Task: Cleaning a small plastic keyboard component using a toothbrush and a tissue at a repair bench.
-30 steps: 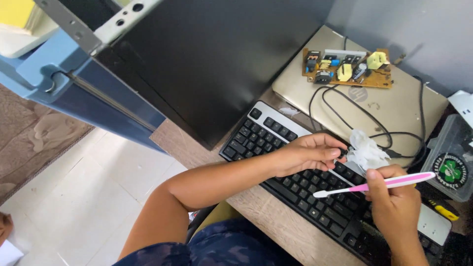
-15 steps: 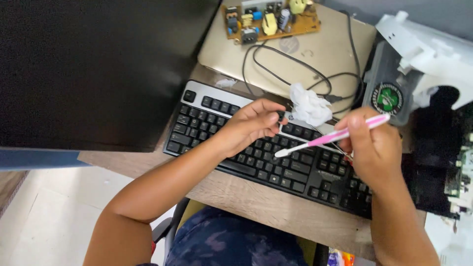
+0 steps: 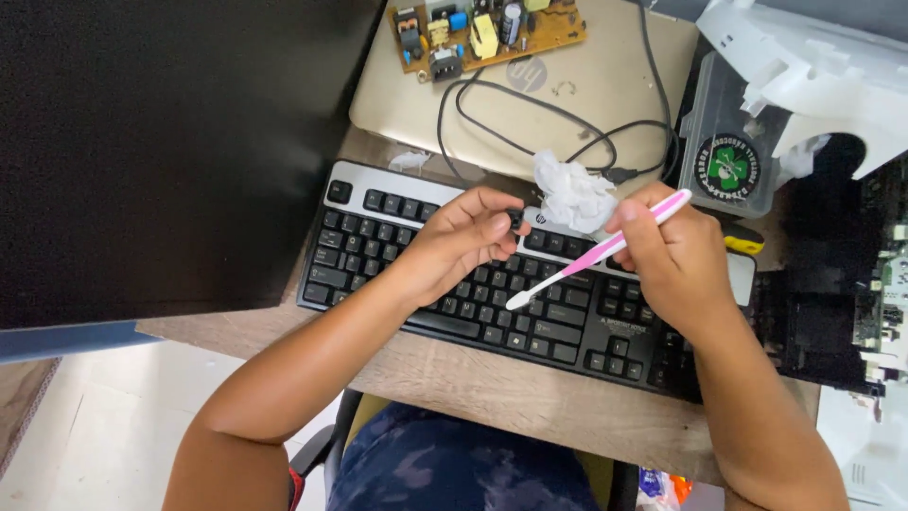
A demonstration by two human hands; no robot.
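Note:
A black and silver keyboard (image 3: 530, 317) lies on the wooden desk (image 3: 530, 393). My right hand (image 3: 676, 260) grips a pink and white toothbrush (image 3: 596, 254), its head pointing down-left over the keys. My left hand (image 3: 459, 241) rests on the upper key rows with its fingers curled, pinching at a key near the top row. A crumpled white tissue (image 3: 572, 194) lies at the keyboard's upper edge between my two hands.
A beige closed laptop (image 3: 605, 90) behind the keyboard carries a bare circuit board (image 3: 482, 33) and a looped black cable (image 3: 530, 114). A large black panel (image 3: 161, 142) fills the left. At the right are a clear plastic box (image 3: 728, 142), white housing (image 3: 813, 66) and dark device parts (image 3: 832, 312).
The view has swung so the keyboard now sits more central. My hands stay on the keyboard; the toothbrush head has dipped lower toward the keys.

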